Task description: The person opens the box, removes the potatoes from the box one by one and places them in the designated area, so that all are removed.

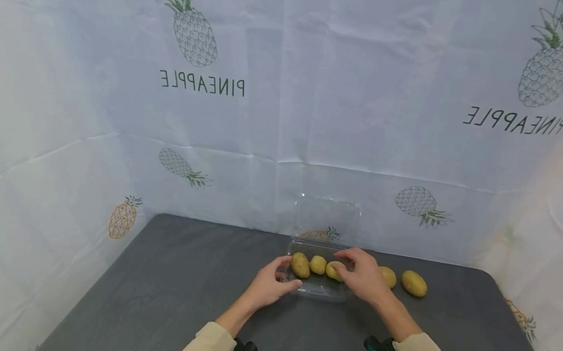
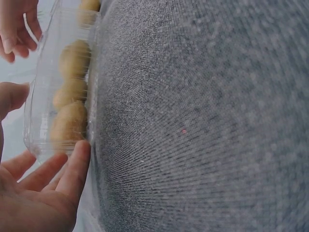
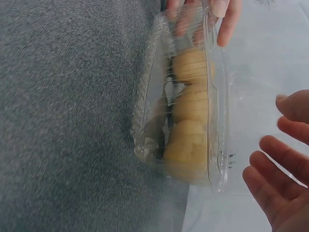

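A clear plastic clamshell box point(image 1: 320, 292) stands on the table with its lid point(image 1: 327, 213) raised at the back. Three potatoes lie in a row inside it: one at the left end point(image 1: 301, 266), a smaller one point(image 1: 318, 265) in the middle, one at the right point(image 1: 334, 270). My left hand point(image 1: 267, 284) is at the box's left end, straight fingertips against the end wall and thumb by the front corner. Over the right end hovers my right hand point(image 1: 366, 278), fingers spread and apart from the potatoes; in the right wrist view its palm point(image 3: 285, 188) holds nothing.
Two more potatoes rest on the dark table point(image 1: 176, 281) right of the box, one point(image 1: 387, 276) partly behind my right hand and another point(image 1: 414, 284) farther right. A white curtain point(image 1: 292, 109) printed with pineapples hangs behind the table and along both sides.
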Motion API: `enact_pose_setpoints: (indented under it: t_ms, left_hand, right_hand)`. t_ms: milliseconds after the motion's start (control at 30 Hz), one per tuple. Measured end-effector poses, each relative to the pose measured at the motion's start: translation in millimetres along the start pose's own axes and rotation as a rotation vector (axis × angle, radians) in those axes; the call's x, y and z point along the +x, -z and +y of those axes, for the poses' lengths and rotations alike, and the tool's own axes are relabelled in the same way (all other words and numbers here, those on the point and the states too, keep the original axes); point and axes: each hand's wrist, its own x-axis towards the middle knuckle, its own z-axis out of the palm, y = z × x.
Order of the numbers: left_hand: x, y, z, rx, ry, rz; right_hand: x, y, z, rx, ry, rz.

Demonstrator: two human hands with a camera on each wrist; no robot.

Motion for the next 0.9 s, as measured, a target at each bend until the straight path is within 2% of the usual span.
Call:
enact_pose_setpoints:
  t_ms: [167,500,900]
  left_hand:
    - [0.2,0.0,-0.5,-0.005,0.013,0.007]
    - [0.8,0.3,2.0,-0.011,0.007,0.005]
    - [1.2,-1.6,-0.7,-0.003,0.007,0.012]
  right_hand:
    - [5.4,-5.5,-1.0,0.008,-0.012,-0.022]
    - [19.6,-13.7,-1.5,-0.068,-0.018,-0.040]
    - [33.5,-31.5,6.3,-0.074,-0.086,-0.087]
